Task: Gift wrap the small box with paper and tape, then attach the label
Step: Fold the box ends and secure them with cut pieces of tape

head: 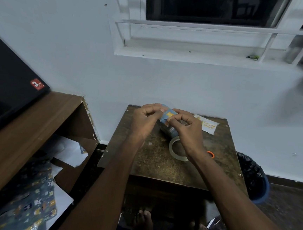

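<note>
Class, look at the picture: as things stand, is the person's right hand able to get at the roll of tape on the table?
Probably yes: the roll of tape lies uncovered just below the right hand, though that hand is busy on the wrapped box.

The box [167, 118] wears printed, faintly glossy paper. The tape roll [178, 148] is clear glossy plastic. The table [157, 163] is worn, speckled, matt wood.

Dim bluish indoor light on my feed, window [207, 8] black and giving none, white wall [61, 42] evenly lit, soft shadow under the table [157, 166], wide-angle bending at the edges, corners smeared and soft, grain over the dark floor [285, 209].
</note>
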